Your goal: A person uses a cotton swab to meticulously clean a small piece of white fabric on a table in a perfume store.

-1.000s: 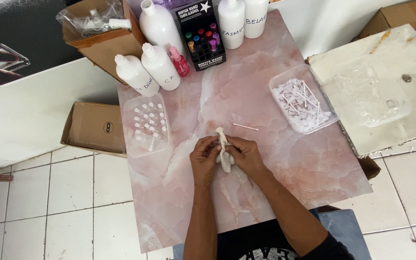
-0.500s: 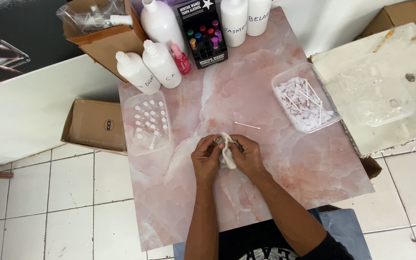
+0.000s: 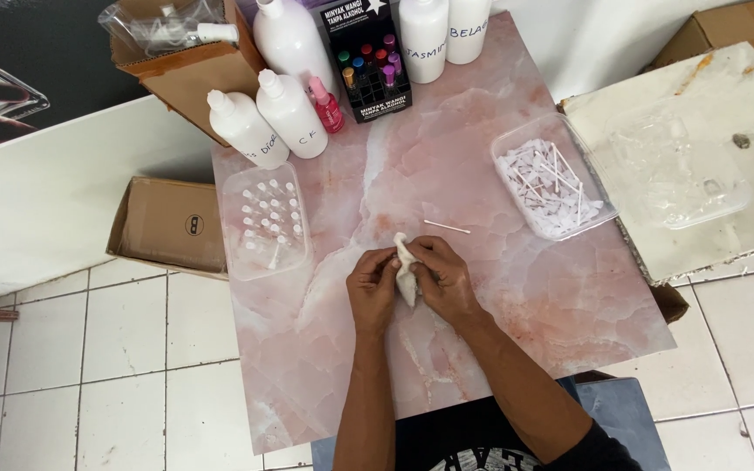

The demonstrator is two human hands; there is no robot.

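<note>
Pinching a small white cloth (image 3: 407, 272) between both hands, you have it just over the pink marble table (image 3: 517, 288), near the middle of the edge closest to you. Your left hand (image 3: 373, 292) has its fingers pressed together on the cloth's left side; your right hand (image 3: 443, 277) curls over the right side, thumb and fingers closed on it. Whether anything is wrapped inside the cloth cannot be told.

To do this well, I judge you should keep both grips close together, so the cloth stays taut between the fingertips, and work low over the table so nothing drops far. Keep the wrists steady and let the fingers do the rubbing.

Both forearms come in from the near edge and meet in a narrow wedge, with the backs of the hands upward and the knuckles nearly touching.

Just beyond the cloth lies a single cotton swab (image 3: 447, 227). Farther right of the cloth sits a clear tray of swabs (image 3: 550, 187); to its left, a clear tray of small capped vials (image 3: 265, 220). Well beyond it, at the far edge, stand white bottles (image 3: 290, 113) and a black display box (image 3: 363, 65).
</note>
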